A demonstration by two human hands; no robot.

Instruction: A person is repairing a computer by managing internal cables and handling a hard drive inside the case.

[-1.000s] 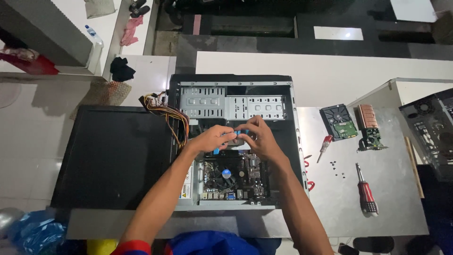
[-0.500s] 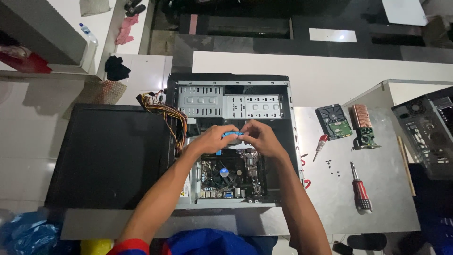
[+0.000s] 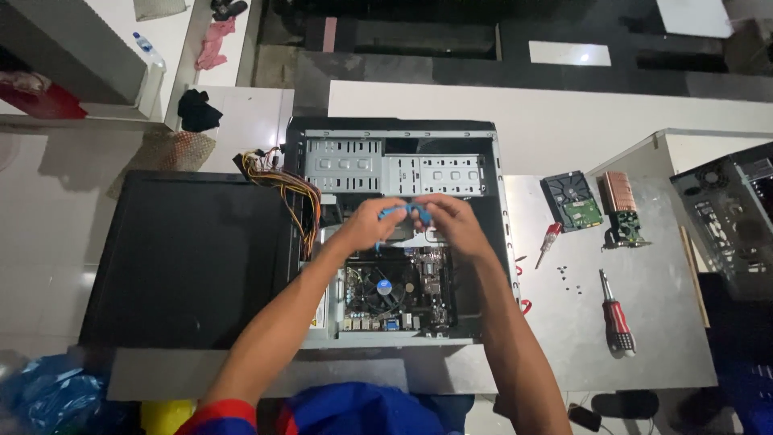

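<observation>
Both hands meet over the middle of the open computer case [image 3: 398, 137], which lies on its side on the table [image 3: 644, 322]. The left hand [image 3: 366, 225] and right hand [image 3: 451, 221] each have their fingers closed on one end of a small blue cable [image 3: 403, 213], pinched between thumb and fingertips just above the motherboard [image 3: 394, 290] and in front of the metal drive cage [image 3: 394, 173]. The likeliest trouble is the thin cable bending sharply or its connector being strained, since both hands pull on a short run of it; a tug off-axis could damage a socket on the board, though the socket itself is hidden under the hands. The wrists hang close over the cooler fan [image 3: 382, 286], so a slip could knock a forearm into it or into nearby board parts. The bundle of coloured power wires [image 3: 282, 189] spills over the left edge of the case, near the left forearm, and could snag. On the table to the right lie loose screws [image 3: 568, 278], a red-handled screwdriver [image 3: 616, 318] and a smaller one [image 3: 547, 242], a hard drive [image 3: 573, 201] and an expansion card [image 3: 624, 209]; a careless elbow could scatter the screws
</observation>
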